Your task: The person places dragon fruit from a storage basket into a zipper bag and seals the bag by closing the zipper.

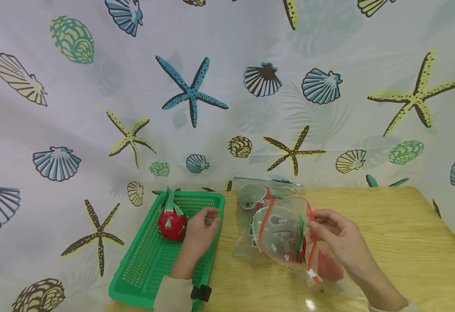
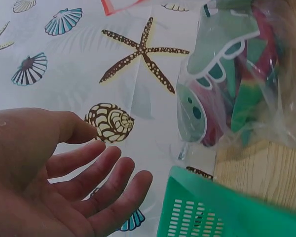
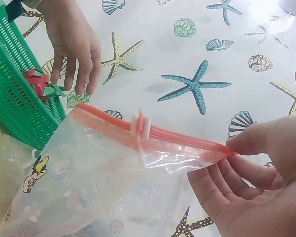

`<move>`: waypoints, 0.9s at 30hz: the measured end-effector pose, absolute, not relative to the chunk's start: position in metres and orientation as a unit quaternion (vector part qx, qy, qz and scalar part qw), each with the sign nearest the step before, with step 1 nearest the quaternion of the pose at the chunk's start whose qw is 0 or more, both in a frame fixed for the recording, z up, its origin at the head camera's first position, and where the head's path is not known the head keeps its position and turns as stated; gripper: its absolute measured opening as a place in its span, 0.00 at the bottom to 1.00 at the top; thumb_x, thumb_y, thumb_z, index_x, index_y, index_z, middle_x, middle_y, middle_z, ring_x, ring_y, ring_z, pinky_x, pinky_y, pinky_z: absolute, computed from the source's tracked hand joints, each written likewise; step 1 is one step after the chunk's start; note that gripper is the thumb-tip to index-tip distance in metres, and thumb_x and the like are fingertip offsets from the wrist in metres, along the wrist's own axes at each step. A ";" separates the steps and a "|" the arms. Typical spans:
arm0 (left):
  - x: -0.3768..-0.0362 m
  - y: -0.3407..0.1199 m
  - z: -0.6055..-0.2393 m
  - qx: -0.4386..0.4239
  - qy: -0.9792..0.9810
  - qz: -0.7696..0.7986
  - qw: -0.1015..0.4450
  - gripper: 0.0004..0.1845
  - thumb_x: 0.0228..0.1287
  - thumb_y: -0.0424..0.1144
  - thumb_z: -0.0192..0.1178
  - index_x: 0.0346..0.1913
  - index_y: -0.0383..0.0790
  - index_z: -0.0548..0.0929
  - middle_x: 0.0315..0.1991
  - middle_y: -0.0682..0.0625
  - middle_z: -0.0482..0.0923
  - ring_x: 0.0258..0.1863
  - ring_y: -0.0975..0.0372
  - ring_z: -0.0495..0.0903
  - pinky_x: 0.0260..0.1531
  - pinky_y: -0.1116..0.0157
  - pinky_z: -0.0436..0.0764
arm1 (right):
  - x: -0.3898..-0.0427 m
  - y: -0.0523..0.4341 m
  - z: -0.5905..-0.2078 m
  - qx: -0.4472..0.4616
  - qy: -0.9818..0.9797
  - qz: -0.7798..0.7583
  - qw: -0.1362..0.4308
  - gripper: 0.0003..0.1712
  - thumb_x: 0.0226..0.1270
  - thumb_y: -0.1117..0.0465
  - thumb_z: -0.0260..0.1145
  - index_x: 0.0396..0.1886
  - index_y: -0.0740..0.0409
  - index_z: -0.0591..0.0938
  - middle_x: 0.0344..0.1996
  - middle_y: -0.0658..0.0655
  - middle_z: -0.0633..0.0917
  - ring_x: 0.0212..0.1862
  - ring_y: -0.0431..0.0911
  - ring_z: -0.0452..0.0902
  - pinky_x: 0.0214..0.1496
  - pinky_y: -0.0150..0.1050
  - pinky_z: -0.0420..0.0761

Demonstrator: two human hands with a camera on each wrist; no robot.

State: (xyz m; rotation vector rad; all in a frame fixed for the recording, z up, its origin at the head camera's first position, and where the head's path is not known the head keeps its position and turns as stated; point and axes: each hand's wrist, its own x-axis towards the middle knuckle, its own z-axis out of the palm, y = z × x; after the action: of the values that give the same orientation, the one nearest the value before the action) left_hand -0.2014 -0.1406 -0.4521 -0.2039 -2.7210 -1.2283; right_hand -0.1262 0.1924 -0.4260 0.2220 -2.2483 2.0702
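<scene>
My left hand (image 1: 205, 221) hovers over the green basket (image 1: 141, 268), fingers relaxed and holding nothing, right beside a red toy dragon fruit (image 1: 171, 222) with green leaves that lies in the basket. The left wrist view shows the left hand's (image 2: 74, 182) palm open and empty above the basket corner (image 2: 227, 212). My right hand (image 1: 315, 225) pinches the red zip rim of a clear zip bag (image 1: 283, 234) with small printed items inside. In the right wrist view the fingertips (image 3: 237, 148) pinch the rim's end, and the slider (image 3: 140, 126) sits mid-strip.
More clear bags (image 1: 252, 197) with green and red cartoon shapes lie behind the held one on the wooden table (image 1: 387, 225). A shell-and-starfish cloth (image 1: 211, 86) hangs behind and drapes past the table's left edge. The table's right half is bare wood.
</scene>
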 end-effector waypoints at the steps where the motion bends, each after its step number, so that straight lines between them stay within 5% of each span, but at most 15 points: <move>1: -0.202 -0.143 -0.452 -0.060 -0.908 -0.409 0.073 0.13 0.70 0.37 0.58 0.55 0.41 0.82 0.45 0.47 0.84 0.42 0.56 0.83 0.37 0.62 0.83 | -0.126 0.193 -0.426 0.072 -0.731 0.677 0.038 0.20 0.73 0.60 0.61 0.54 0.73 0.73 0.37 0.49 0.85 0.36 0.41 0.85 0.40 0.36 0.86; 12: -0.214 -0.172 -0.453 -0.011 -0.920 -0.383 0.076 0.14 0.69 0.38 0.59 0.55 0.45 0.81 0.47 0.48 0.83 0.45 0.56 0.82 0.43 0.57 0.83 | -0.124 0.194 -0.427 0.074 -0.720 0.690 0.035 0.16 0.73 0.60 0.61 0.52 0.67 0.75 0.36 0.53 0.85 0.36 0.43 0.84 0.40 0.36 0.86; 27: -0.231 -0.209 -0.463 0.045 -0.950 -0.292 0.102 0.22 0.68 0.40 0.59 0.62 0.39 0.75 0.57 0.36 0.75 0.52 0.45 0.77 0.47 0.47 0.80 | -0.123 0.196 -0.430 0.075 -0.720 0.689 0.044 0.15 0.73 0.61 0.61 0.51 0.67 0.76 0.37 0.56 0.84 0.36 0.42 0.84 0.39 0.36 0.86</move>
State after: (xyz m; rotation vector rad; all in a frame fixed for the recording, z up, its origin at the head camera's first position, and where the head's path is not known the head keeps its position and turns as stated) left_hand -0.2312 -0.2088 -0.4629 0.1333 -2.8045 -0.8621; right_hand -0.1234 0.1963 -0.4297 0.2301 -2.1997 2.1055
